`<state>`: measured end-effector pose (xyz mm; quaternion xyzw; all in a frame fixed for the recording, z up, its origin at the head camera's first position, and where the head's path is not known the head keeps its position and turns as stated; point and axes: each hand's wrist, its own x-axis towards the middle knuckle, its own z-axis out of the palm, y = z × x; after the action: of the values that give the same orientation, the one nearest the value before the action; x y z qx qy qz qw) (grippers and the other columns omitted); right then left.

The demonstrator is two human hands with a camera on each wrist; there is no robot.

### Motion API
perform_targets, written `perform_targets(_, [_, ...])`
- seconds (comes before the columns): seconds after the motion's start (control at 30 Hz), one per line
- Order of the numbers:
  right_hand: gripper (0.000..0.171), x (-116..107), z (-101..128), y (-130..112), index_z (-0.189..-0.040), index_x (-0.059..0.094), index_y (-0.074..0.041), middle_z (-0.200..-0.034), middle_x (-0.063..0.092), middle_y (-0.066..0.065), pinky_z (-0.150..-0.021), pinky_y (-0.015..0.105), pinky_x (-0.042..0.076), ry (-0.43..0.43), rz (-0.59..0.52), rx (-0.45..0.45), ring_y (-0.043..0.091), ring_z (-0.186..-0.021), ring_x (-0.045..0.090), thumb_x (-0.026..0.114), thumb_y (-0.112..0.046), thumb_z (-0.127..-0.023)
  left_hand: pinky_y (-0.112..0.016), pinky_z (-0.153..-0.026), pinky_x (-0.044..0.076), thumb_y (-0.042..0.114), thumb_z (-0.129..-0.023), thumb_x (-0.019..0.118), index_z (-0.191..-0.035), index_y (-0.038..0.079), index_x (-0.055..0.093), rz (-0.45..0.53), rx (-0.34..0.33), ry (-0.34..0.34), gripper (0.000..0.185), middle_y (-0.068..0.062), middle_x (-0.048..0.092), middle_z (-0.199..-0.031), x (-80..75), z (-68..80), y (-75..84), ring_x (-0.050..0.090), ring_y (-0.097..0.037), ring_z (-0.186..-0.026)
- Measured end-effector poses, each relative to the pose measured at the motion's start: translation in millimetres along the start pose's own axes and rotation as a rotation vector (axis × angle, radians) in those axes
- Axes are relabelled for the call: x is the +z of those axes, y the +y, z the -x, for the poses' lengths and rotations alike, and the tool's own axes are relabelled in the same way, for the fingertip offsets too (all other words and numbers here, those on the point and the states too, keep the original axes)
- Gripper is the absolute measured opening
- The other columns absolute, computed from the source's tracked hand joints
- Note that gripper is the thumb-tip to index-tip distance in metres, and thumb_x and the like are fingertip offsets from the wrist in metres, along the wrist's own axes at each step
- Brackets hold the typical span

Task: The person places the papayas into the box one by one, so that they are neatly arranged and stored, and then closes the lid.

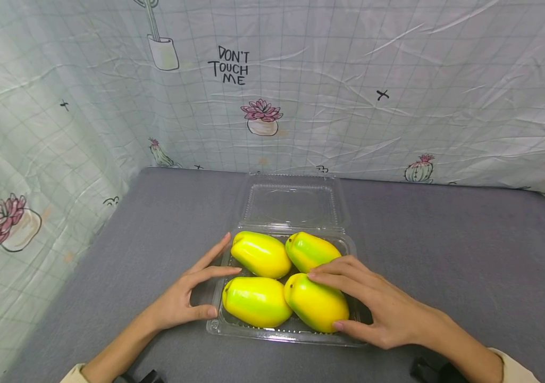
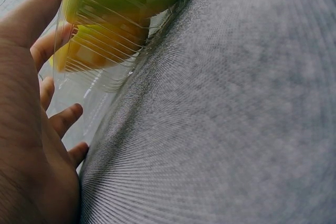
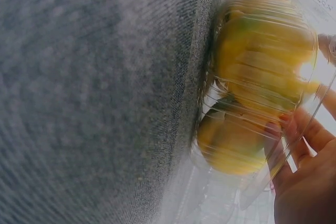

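Nearest the camera, the right hand [image 1: 387, 314] was laid over the near right mango [image 1: 317, 303], its thumb tucked against the fruit's near end and its fingers [image 1: 334, 276] stretched loosely across the top toward the far right mango [image 1: 311, 251]; the fruit was touched rather than gripped, as far as the head view showed. The left hand [image 1: 181, 300] was set against the left wall of the clear plastic tray [image 1: 282, 335], thumb at the near corner and fingers spread wide and straight along the side, nothing being held. In the left wrist view the tray wall was seen pressed close to the palm, though the blur left the exact contact uncertain. Four mangoes were already seated in the tray, the near left mango [image 1: 257, 301] and the far left mango [image 1: 261, 254] touching their neighbours. The packing was judged finished. Beyond them the hinged lid [image 1: 293, 205] was still lying open and flat on the grey desk [image 1: 444, 255], so closing remained.
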<state>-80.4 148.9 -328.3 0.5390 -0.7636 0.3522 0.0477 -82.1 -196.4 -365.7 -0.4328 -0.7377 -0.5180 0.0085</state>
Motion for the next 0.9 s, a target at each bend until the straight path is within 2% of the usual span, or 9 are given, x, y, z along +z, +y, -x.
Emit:
perform_targets(0.13, [0.06, 4, 4, 7, -0.131, 0.041, -0.003, -0.129, 0.043, 0.004, -0.094, 0.029, 0.031, 0.008, 0.018, -0.016, 0.019, -0.114, 0.04, 0.066, -0.018, -0.079, -0.048, -0.102, 0.016, 0.039, -0.085, 0.057, -0.124, -0.001, 0.048, -0.001, 0.0, -0.001, 0.056, -0.03, 0.007, -0.142, 0.1, 0.2, -0.1, 0.011, -0.045, -0.128])
perform_targets(0.37, [0.059, 7, 9, 14, -0.13, 0.042, -0.006, -0.128, 0.042, 0.002, -0.093, 0.029, 0.032, -0.001, 0.038, -0.013, 0.017, -0.112, 0.04, 0.066, -0.02, -0.079, -0.042, -0.104, 0.016, 0.04, -0.086, 0.056, -0.124, -0.001, 0.048, -0.001, -0.006, -0.002, 0.057, -0.029, 0.007, -0.142, 0.1, 0.5, -0.8, 0.011, -0.044, -0.128])
perform_targets(0.63, [0.058, 8, 10, 15, -0.131, 0.042, -0.008, -0.128, 0.042, 0.001, -0.091, 0.029, 0.033, -0.014, 0.047, 0.0, 0.016, -0.112, 0.039, 0.066, -0.021, -0.079, -0.044, -0.104, 0.016, 0.039, -0.085, 0.057, -0.124, -0.001, 0.048, -0.007, -0.004, -0.003, 0.057, -0.029, 0.007, -0.142, 0.0, 0.9, -1.5, 0.012, -0.044, -0.128])
perform_targets(0.9, [0.057, 3, 5, 10, -0.13, 0.043, -0.005, -0.128, 0.042, 0.004, -0.092, 0.029, 0.033, 0.002, 0.047, -0.034, 0.018, -0.112, 0.04, 0.065, -0.019, -0.08, -0.037, -0.104, 0.016, 0.041, -0.085, 0.056, -0.125, -0.001, 0.048, -0.023, 0.015, 0.013, 0.058, -0.03, 0.009, -0.142, 0.1, 1.5, -3.6, 0.013, -0.045, -0.128])
